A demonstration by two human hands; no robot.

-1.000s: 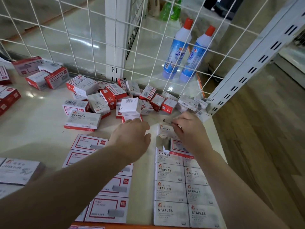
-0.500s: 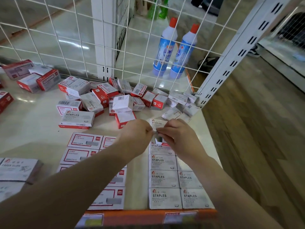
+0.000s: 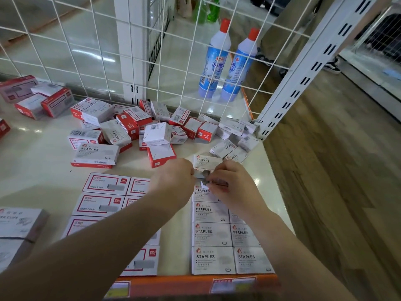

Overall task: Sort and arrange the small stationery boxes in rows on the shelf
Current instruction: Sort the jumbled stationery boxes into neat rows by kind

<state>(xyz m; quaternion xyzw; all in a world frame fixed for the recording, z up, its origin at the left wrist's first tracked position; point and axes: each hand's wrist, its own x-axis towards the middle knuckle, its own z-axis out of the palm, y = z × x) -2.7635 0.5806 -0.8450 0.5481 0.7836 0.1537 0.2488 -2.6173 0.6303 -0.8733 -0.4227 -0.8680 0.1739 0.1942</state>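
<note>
On the pale shelf (image 3: pixel 39 177) both my hands meet over one small white STAPLES box (image 3: pixel 205 162) with an opened end flap. My left hand (image 3: pixel 173 181) grips its left side and my right hand (image 3: pixel 232 187) pinches the flap at its near end. Below them two rows of white STAPLES boxes (image 3: pixel 211 234) lie flat, running to the shelf's front edge. Left of those lie rows of white boxes with red frames (image 3: pixel 106 184), partly under my left forearm. A loose pile of red and white boxes (image 3: pixel 156 133) lies behind, against the wire back.
A white wire grid (image 3: pixel 91 51) closes the shelf's back, with a slotted upright (image 3: pixel 303 83) at the right corner. Two blue bottles (image 3: pixel 225 61) stand behind the grid. Grey paper-clip boxes (image 3: pixel 19 224) sit at the near left. An orange strip (image 3: pixel 195 285) edges the front; wooden floor lies to the right.
My hands have come together on the small STAPLES box, the left hand closing in from the left. The view has tipped down, showing the shelf's orange front edge.
</note>
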